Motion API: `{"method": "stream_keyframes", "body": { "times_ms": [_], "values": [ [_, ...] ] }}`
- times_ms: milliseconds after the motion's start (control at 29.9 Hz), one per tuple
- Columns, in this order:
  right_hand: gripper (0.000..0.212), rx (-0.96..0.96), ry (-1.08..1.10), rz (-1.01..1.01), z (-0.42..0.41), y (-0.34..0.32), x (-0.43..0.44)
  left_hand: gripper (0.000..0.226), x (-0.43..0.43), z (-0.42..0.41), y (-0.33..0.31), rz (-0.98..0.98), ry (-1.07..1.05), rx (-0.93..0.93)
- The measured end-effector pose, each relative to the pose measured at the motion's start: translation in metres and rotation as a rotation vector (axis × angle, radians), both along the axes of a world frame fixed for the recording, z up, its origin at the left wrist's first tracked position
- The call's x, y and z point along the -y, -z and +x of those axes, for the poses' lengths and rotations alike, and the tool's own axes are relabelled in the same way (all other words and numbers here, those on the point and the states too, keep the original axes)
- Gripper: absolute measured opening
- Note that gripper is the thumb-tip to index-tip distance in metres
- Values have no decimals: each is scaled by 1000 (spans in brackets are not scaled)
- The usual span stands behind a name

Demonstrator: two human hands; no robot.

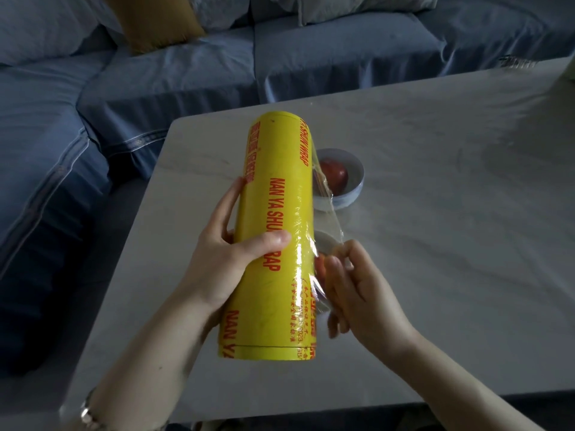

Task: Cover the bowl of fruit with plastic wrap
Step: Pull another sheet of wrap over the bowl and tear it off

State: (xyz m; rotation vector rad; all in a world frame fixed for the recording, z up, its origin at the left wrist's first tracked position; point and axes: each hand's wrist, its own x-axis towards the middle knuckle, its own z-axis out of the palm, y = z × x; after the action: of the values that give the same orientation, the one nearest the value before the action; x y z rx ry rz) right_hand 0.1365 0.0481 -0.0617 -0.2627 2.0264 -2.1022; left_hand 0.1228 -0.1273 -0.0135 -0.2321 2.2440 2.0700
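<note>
Found left hand (224, 253) gripping a yellow roll of plastic wrap (273, 213) near its middle, with thumb (270, 241) laid across the upper face and fingers (230, 197) reaching round the left side. Noted roll held clear above the bench (435, 181), long axis running away from the person, red lettering along its length.

Found right hand (364, 290) just right of the roll's near half, with fingers (339, 269) curled and bunched, pinching the loose film (329, 219) at its near edge. Noted film peeled a short way off the roll's right side, running from the pinch along the roll toward its far end, wrinkled and glossy.

Located white bowl (354, 188) on the bench, beyond the right fingers and just right of the roll's middle, partly hidden behind roll and film. Counted one red fruit (334, 175) inside; could not tell which kind. Could not tell whether film touched the rim.

Noted a pale round shape (325, 241) just beyond the right fingertips, seen through the film; could not identify it.

Recorded a wristband (87, 412) on the left wrist, well behind the left fingers. Recorded a blue sofa (155, 73) beyond and left of the left fingers, with a mustard cushion (149, 23) on it. Noted a small glinting item (516, 62) at the bench's far right edge, well apart from both sets of fingers; too blurred to name.
</note>
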Motion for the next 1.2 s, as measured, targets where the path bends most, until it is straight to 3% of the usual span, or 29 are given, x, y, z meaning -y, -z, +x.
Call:
{"method": "stream_keyframes", "body": {
  "times_ms": [267, 401, 468, 568, 635, 702, 936, 1103, 1203],
  "values": [
    [17, 54, -92, 133, 5, -5, -26, 105, 1, 11, -4, -513, 67, -175],
    [23, 87, -159, 202, 3, 0, -29, 102, 3, 12, -13, -548, 149, -199],
    [25, 82, -94, 274, -3, 1, -28, 102, 4, 13, -18, -537, 205, -181],
    [26, 249, 57, -32, -27, 0, -26, 103, 6, 12, -24, -487, 246, -168],
    [43, 412, 56, -257, -45, -5, -22, 102, 6, 12, -27, -437, 266, -162],
    [47, 485, -3, -327, -59, -10, -18, 102, 7, 13, -27, -406, 280, -153],
    [26, 611, -111, -601, -78, -19, -12, 102, 14, 21, -24, -377, 317, -93],
    [12, 658, 32, -723, -77, -10, -17, 101, 15, 25, -19, -417, 314, -58],
    [35, 523, 239, -829, -69, -8, -21, 101, 11, 25, -14, -569, 232, -74]
  ]
}}
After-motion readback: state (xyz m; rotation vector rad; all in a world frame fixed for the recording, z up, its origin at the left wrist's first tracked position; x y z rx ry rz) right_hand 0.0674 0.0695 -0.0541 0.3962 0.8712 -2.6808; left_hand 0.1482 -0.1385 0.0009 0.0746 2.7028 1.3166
